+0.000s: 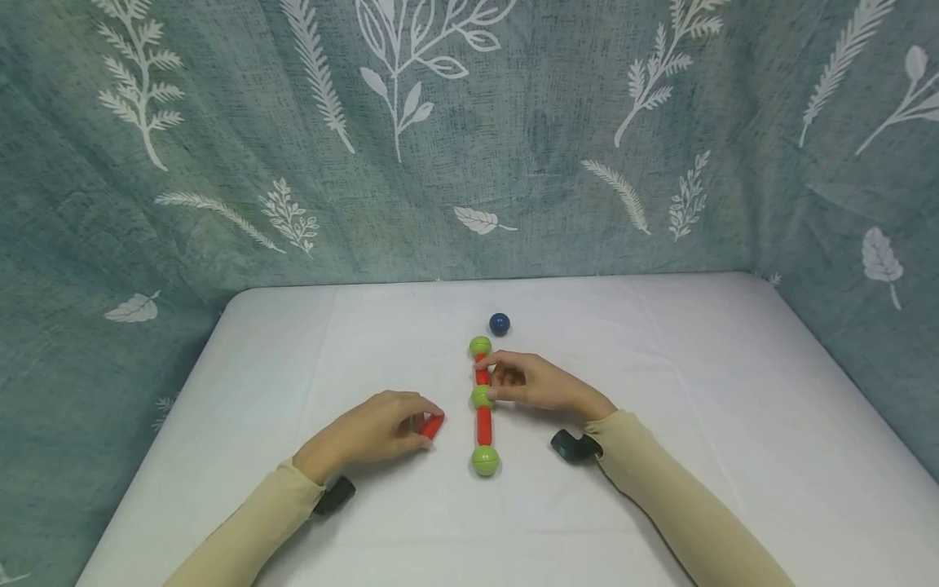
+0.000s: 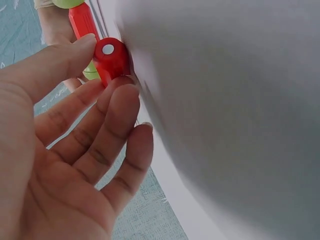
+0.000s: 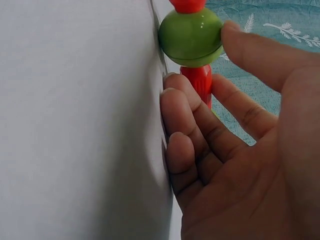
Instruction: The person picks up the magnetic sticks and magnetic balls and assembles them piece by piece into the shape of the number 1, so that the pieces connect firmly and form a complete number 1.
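My left hand point(image 1: 381, 424) pinches a short red magnetic stick point(image 1: 431, 427) between thumb and fingers, left of a chain on the table. In the left wrist view a round pale metal dot marks the end of that red stick point(image 2: 112, 59). The chain runs away from me: a near green ball point(image 1: 485, 461), a red stick point(image 1: 484, 425), a middle green ball point(image 1: 479, 397), another red stick point(image 1: 482, 377) and a far green ball point(image 1: 480, 346). From the right, my right hand point(image 1: 539, 381) holds the chain, thumb on the middle green ball point(image 3: 192, 37), index finger at the farther stick.
A dark blue ball point(image 1: 500, 324) lies just beyond the chain's far end. White cloth covers the table point(image 1: 660, 505). A green-blue leaf-patterned curtain point(image 1: 543, 212) hangs behind and at both sides. Dark wrist cameras point(image 1: 575, 447) sit under both sleeves.
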The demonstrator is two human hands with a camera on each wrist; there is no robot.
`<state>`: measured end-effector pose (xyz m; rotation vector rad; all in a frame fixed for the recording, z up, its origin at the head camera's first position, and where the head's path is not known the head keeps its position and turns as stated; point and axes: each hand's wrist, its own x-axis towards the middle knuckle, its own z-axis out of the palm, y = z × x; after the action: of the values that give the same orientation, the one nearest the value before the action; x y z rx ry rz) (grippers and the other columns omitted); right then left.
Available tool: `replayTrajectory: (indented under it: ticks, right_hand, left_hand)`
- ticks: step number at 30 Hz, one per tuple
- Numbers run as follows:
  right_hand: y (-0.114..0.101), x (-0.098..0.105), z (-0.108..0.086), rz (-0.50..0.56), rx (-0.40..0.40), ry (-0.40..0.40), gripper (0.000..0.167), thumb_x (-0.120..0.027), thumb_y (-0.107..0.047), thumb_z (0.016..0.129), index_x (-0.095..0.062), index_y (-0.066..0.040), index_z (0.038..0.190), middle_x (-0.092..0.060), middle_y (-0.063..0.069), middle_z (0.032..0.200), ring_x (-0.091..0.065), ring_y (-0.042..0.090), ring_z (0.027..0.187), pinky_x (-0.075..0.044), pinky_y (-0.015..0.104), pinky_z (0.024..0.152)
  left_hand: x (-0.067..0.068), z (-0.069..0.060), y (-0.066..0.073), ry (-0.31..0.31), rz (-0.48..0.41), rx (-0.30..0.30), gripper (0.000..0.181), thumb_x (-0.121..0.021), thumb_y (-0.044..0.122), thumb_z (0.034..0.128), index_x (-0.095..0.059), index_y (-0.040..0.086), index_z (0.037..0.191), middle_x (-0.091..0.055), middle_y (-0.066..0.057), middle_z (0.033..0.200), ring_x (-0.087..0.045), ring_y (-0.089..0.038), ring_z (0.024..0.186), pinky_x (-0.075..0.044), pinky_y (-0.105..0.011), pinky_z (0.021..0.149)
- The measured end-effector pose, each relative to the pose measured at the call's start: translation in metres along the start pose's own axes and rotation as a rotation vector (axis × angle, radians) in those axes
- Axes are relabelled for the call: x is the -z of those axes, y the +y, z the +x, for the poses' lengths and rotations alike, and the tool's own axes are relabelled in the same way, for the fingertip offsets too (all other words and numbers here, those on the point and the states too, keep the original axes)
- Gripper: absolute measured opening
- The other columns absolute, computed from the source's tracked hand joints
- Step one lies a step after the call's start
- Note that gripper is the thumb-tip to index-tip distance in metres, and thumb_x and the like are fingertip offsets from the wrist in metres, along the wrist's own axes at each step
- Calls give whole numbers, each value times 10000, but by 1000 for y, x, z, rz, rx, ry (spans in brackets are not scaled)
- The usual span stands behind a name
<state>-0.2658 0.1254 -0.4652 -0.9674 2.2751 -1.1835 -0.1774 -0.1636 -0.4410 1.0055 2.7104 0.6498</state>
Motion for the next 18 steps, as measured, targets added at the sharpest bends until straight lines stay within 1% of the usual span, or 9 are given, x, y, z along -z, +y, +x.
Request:
replayTrajectory:
  ticks: [5, 9, 12, 18]
  right_hand:
    - [-2, 0, 0, 3, 4, -1, 423, -712, -166, 902, -576, -129, 1301, -608, 31, 918, -543, 176, 790, -459, 235, 716]
    - [-2, 0, 0, 4, 1, 3, 417, -705, -165, 907, -577, -129, 1302, -607, 32, 921, -545, 174, 793, -457, 234, 723]
    - [-2, 0, 0, 8, -2, 5, 417, -703, -165, 909, -575, -136, 1305, -609, 36, 926, -546, 175, 799, -459, 237, 730]
    - [0, -1, 1, 10, -19, 16, 442, -698, -146, 910, -559, -131, 1330, -613, 56, 948, -544, 182, 807, -451, 246, 738]
  left_hand:
    - [-1, 0, 2, -3, -15, -31, 381, -737, 272, 881, -656, 154, 1235, -655, 72, 924, -542, -75, 762, -462, -210, 712]
    - [-4, 1, 5, -8, -27, -68, 317, -732, 261, 886, -676, 171, 1184, -632, 86, 895, -541, -75, 739, -455, -194, 695]
    - [-5, 0, 9, -21, -40, -78, 270, -744, 260, 876, -693, 176, 1128, -609, 108, 863, -545, -78, 727, -455, -180, 679]
    - [-10, -2, 17, -62, -76, -111, 241, -750, 257, 872, -713, 203, 1104, -586, 129, 835, -547, -74, 709, -445, -159, 665]
